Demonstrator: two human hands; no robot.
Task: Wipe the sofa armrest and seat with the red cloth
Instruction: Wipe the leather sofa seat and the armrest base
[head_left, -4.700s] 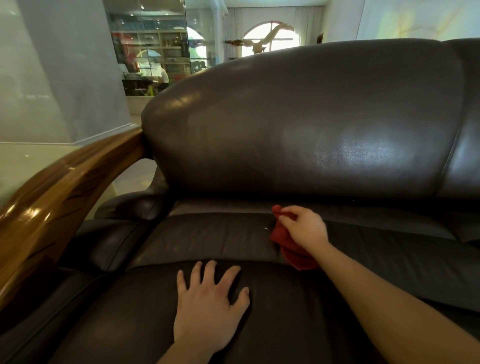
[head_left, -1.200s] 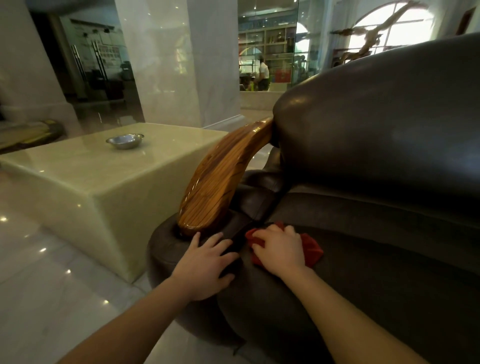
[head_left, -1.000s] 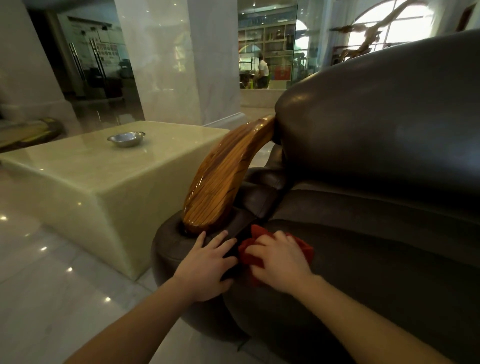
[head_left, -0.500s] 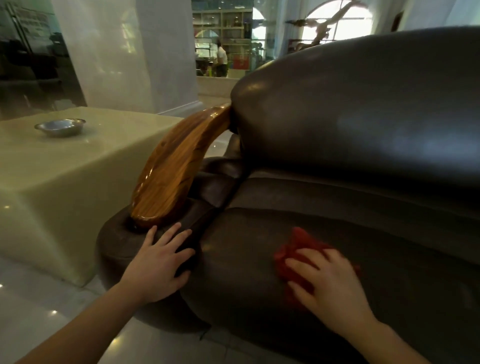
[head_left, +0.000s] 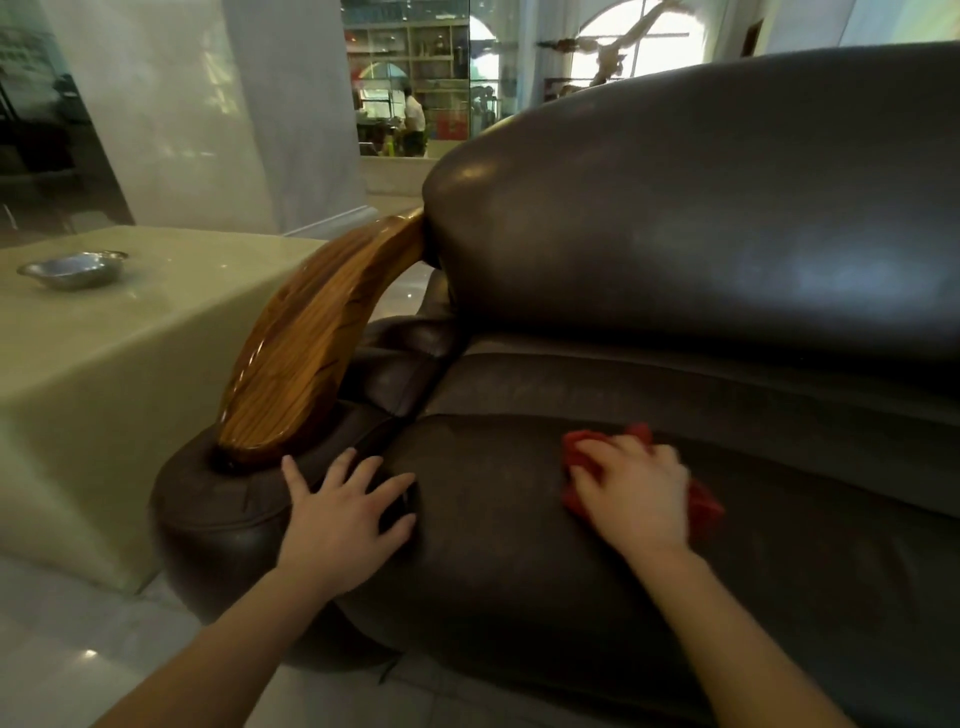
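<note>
A view from a head-worn camera looks down at two bare arms reaching onto a dark brown leather sofa (head_left: 701, 218). The right hand (head_left: 636, 493) lies palm-down on the seat cushion (head_left: 493, 519), fingers spread and pressing a bunched red cloth (head_left: 704, 501) flat against the leather. Red folds show past the fingertips and beside the wrist. The hand is blurred at the edges, which suggests it is moving.

The left hand (head_left: 343, 512) holds nothing. It rests open, fingers wide, across the seam where the seat meets the padded leather end of the armrest (head_left: 218, 504). A polished wooden rail (head_left: 306, 343) rises from that padded end and curves up and back to meet the backrest.

The cloth sits on the front part of the seat, well to the right of the armrest. The seat runs long from left to right, so most of the leather left to wipe probably lies further to the right of the cloth. The armrest lies to the left, nearer the empty left hand than the cloth hand. Reaching it would mean carrying the cloth back across the cushion.

Beside the sofa, on the left, stands a pale stone table (head_left: 104, 374) with a small metal dish (head_left: 72, 268) on top.
</note>
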